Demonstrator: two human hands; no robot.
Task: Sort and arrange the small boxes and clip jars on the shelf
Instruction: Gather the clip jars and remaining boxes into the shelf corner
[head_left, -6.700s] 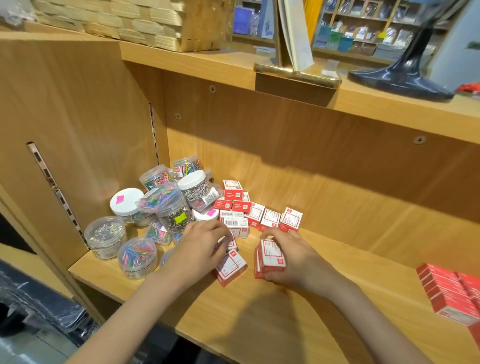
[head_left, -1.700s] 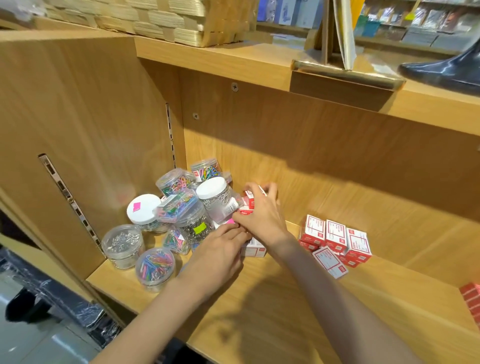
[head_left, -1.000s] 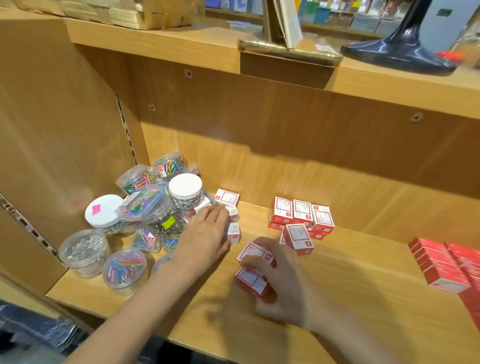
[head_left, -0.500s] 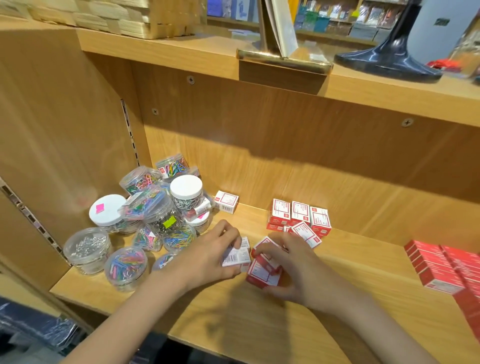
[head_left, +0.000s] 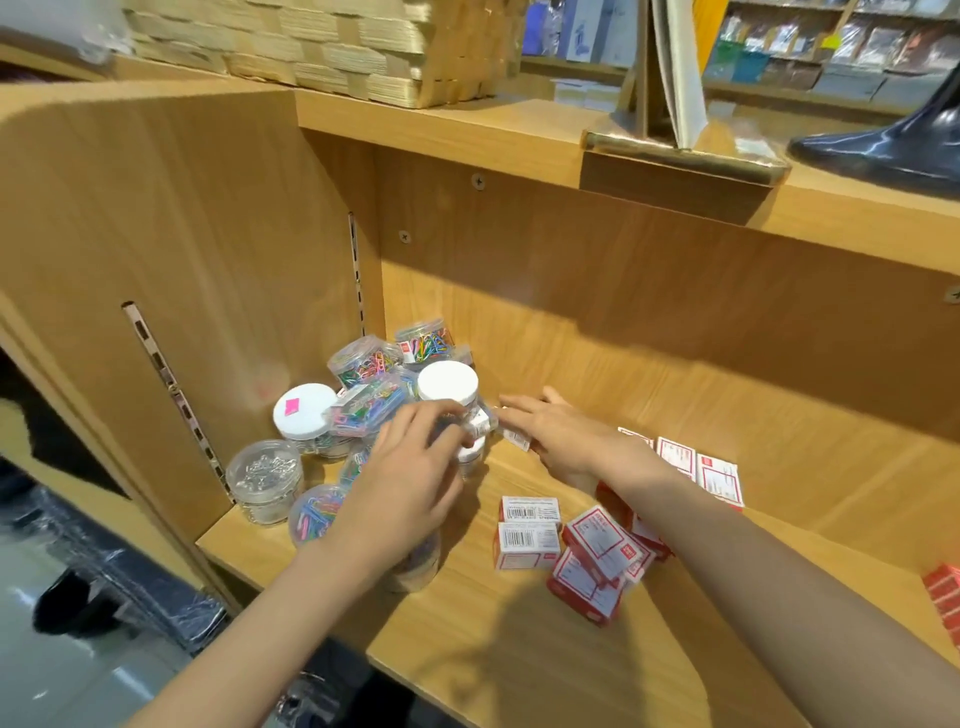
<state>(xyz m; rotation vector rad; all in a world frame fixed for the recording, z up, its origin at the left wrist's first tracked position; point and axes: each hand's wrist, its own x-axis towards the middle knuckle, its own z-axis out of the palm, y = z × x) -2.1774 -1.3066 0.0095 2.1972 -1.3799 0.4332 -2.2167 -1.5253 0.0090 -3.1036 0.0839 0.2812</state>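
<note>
Reached back from the dropped small boxes (head_left: 561, 543) at the shelf (head_left: 519, 649) front into the clip jars (head_left: 363, 395) corner, right hand (head_left: 558, 436) pinching a last stray box (head_left: 514, 438), left hand (head_left: 410, 467) loosely curled, steadying the white-lidded jar (head_left: 448, 383)

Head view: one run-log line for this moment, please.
left hand: on tilted white-lid jar | right hand: pinching small box | loose boxes: front shelf

We see the left hand (head_left: 410, 478) covering several clip jars (head_left: 363, 410); the right hand (head_left: 561, 441) hides most of one small box (head_left: 517, 440); red boxes (head_left: 943, 597) are cut off at right.
</note>
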